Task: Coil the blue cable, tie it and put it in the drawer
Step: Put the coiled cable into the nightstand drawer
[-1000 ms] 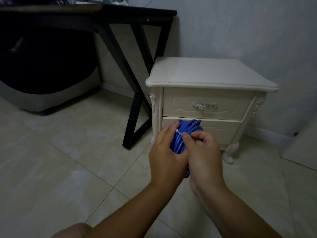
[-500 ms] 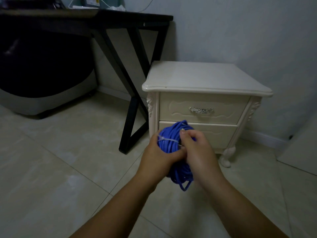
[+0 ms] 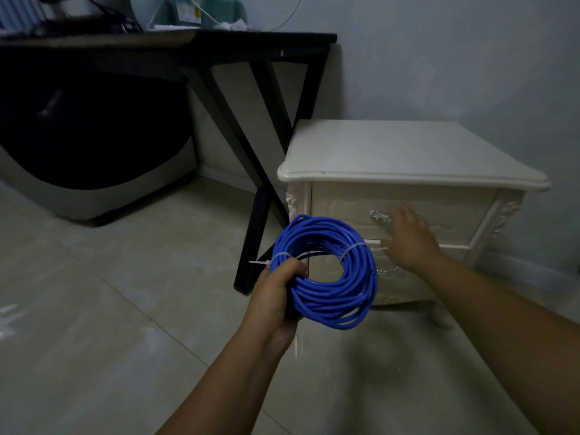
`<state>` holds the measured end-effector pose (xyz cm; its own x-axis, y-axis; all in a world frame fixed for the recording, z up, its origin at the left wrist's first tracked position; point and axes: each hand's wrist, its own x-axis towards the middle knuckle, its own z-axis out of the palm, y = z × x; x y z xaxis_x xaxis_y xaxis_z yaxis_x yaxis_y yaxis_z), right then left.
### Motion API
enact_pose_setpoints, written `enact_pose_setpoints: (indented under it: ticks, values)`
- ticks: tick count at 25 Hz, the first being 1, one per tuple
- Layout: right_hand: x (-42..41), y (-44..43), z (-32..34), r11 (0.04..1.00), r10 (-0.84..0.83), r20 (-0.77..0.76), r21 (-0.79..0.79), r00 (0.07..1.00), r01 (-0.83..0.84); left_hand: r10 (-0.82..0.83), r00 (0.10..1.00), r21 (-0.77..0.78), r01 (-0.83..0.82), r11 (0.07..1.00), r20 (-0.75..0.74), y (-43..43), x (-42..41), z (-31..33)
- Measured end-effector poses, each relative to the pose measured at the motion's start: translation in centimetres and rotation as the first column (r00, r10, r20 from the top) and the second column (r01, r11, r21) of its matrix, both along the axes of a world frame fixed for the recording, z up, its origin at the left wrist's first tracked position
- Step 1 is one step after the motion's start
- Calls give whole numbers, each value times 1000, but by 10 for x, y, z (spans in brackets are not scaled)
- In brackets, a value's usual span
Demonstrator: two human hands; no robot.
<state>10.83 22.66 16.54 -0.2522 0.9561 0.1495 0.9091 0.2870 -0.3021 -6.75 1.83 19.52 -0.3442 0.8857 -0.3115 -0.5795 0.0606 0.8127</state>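
Note:
The blue cable (image 3: 332, 296) is wound into a round coil and bound by two white zip ties, one at the left and one at the upper right. My left hand (image 3: 276, 296) grips the coil's left side and holds it up in front of the cream nightstand (image 3: 408, 152). My right hand (image 3: 408, 240) is off the coil, fingers spread, stretched out at the top drawer (image 3: 445, 208). Its fingertips are at the metal handle (image 3: 379, 216); I cannot tell whether they touch it. Both drawers are closed.
A black table (image 3: 219, 45) with crossed legs stands left of the nightstand, with clutter on top. A dark rounded object with a grey base (image 3: 94, 146) sits under it. The floor is pale tile, and a wall runs behind the nightstand.
My right hand has let go of the coil and reached forward to the top drawer's handle. My left hand now holds the tied coil alone, turned so that its ring faces me.

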Motion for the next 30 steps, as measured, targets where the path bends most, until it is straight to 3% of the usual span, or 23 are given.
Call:
enact_pose_setpoints:
  ticks: [5, 11, 14, 18, 19, 20, 21, 23, 26, 30]
  values:
    - [-3, 21, -6, 991, 10, 42, -132, 999, -4, 6, 999, 21, -7, 1000, 40, 11, 4, 2]
    - [6, 10, 8, 996, 15, 49, -84, 999, -11, -26, 998, 73, 22, 997, 56, 16, 13, 10]
    - [15, -18, 25, 989, 17, -39, -147, 999, -23, -67, 995, 132, 56, 990, 80, 14, 24, 16]
    - [38, -58, 56, 932, -6, -238, -352, 971, -81, -149, 982, 141, 132, 981, 118, 10, 46, 24]
    - [43, -69, 67, 907, -55, -340, -410, 939, -96, -162, 978, 145, 142, 979, 134, 9, 52, 26]
    - [49, -81, 79, 861, -128, -515, -482, 848, -162, -179, 969, 153, 153, 976, 171, 8, 58, 28]
    - [58, -86, 89, 798, -200, -673, -533, 713, -280, -205, 955, 165, 171, 971, 214, 9, 64, 30]
    - [76, -94, 104, 666, -249, -828, -523, 503, -532, -260, 937, 175, 223, 959, 232, 8, 70, 39]
    - [92, -100, 121, 631, -169, -870, -456, 463, -627, -385, 921, 181, 370, 911, 53, 18, 68, 62]
    - [87, -75, 142, 700, -283, -840, -510, 463, -499, -445, 885, 124, 461, 879, -135, 49, 59, 101]
